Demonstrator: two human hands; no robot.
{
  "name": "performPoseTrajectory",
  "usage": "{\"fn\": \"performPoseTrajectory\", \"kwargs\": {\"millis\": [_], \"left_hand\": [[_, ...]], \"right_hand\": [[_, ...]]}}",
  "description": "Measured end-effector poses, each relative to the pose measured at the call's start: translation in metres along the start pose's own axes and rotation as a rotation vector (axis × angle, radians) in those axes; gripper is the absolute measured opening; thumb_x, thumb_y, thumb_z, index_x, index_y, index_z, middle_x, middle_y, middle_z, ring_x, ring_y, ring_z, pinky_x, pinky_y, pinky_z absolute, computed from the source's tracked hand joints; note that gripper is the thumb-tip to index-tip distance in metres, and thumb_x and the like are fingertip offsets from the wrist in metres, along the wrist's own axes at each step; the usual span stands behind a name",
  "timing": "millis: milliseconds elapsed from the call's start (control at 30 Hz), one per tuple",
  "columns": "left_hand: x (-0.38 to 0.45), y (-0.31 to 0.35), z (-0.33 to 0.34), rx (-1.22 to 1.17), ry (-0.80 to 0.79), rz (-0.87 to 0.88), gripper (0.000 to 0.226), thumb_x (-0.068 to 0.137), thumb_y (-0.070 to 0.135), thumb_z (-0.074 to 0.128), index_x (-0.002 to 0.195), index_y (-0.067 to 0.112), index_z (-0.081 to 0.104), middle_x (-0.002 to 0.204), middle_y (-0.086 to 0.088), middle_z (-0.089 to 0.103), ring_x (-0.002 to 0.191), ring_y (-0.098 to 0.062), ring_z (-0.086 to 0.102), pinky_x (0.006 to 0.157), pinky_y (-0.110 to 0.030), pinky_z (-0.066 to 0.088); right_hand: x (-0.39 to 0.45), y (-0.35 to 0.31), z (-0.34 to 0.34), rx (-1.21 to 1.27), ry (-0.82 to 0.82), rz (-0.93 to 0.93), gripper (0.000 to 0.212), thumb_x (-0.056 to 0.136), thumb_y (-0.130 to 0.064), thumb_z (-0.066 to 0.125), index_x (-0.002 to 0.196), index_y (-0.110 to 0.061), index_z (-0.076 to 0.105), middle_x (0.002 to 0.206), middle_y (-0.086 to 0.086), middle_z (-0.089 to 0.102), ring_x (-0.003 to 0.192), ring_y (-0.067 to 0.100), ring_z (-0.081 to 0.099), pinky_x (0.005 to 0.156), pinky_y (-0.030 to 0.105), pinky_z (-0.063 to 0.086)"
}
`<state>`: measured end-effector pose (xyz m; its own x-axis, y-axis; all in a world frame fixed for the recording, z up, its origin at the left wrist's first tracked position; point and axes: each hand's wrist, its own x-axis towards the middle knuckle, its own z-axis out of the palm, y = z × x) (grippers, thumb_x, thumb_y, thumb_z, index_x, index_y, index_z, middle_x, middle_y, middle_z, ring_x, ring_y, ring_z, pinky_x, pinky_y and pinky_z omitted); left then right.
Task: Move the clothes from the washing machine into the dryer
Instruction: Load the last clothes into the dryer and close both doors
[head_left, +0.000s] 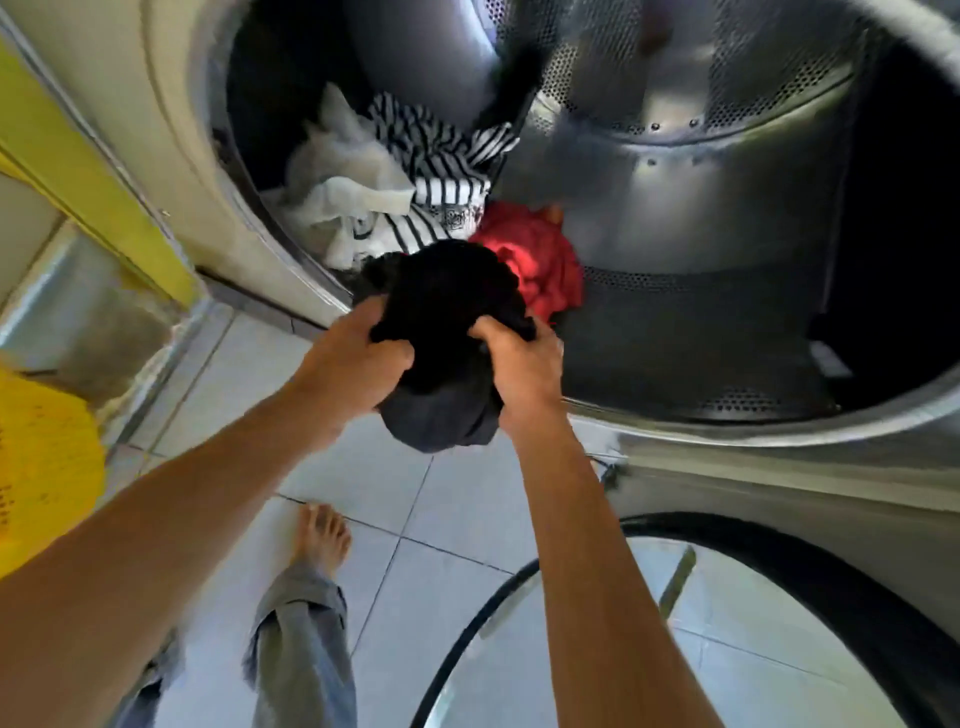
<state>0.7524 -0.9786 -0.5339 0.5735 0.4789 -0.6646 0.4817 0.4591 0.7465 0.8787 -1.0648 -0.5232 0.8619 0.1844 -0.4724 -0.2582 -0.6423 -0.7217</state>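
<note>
A bunched black garment (447, 322) hangs in front of the open metal drum (701, 218), at its lower rim. My left hand (353, 358) grips its left side and my right hand (524, 369) grips its right side. Inside the drum lie a red garment (540, 260), a black-and-white striped garment (441, 150) and a white cloth (337, 182), piled at the drum's lower left. The drum's right part holds no clothes that I can see.
An open round glass door (675, 623) hangs below my right arm. White floor tiles (415, 499) lie underneath, with a bare foot (319, 535) and a grey trouser leg. A yellow object (41, 467) and a yellow-edged cabinet (104, 171) stand at the left.
</note>
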Motion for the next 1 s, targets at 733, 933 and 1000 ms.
{"fn": "performPoseTrajectory", "kwargs": {"millis": [733, 933, 1000], "left_hand": [[0.014, -0.050, -0.040, 0.308, 0.036, -0.028, 0.065, 0.084, 0.004, 0.047, 0.136, 0.042, 0.050, 0.150, -0.008, 0.043, 0.130, -0.018, 0.049, 0.100, -0.048, 0.049], [-0.047, -0.056, -0.087, 0.384, -0.044, -0.005, 0.058, 0.078, 0.014, 0.050, 0.121, 0.054, 0.052, 0.148, 0.000, 0.046, 0.090, -0.012, 0.064, 0.084, -0.049, 0.058], [-0.076, -0.053, -0.110, 0.423, -0.084, 0.001, 0.058, 0.073, 0.022, 0.050, 0.118, 0.059, 0.051, 0.143, 0.003, 0.050, 0.086, -0.003, 0.061, 0.084, -0.048, 0.058]], "right_hand": [[0.046, 0.020, -0.064, -0.497, -0.005, -0.149, 0.055, 0.085, -0.016, 0.063, 0.138, -0.029, 0.055, 0.136, -0.006, 0.061, 0.108, 0.009, 0.061, 0.095, 0.020, 0.040], [-0.036, 0.010, -0.053, -0.363, -0.016, -0.130, 0.053, 0.087, -0.018, 0.063, 0.138, -0.028, 0.054, 0.131, -0.005, 0.063, 0.116, 0.012, 0.061, 0.098, 0.029, 0.046], [-0.075, -0.001, -0.054, -0.327, -0.016, -0.130, 0.052, 0.089, -0.020, 0.064, 0.139, -0.028, 0.053, 0.136, -0.006, 0.061, 0.123, 0.016, 0.058, 0.099, 0.027, 0.045]]}}
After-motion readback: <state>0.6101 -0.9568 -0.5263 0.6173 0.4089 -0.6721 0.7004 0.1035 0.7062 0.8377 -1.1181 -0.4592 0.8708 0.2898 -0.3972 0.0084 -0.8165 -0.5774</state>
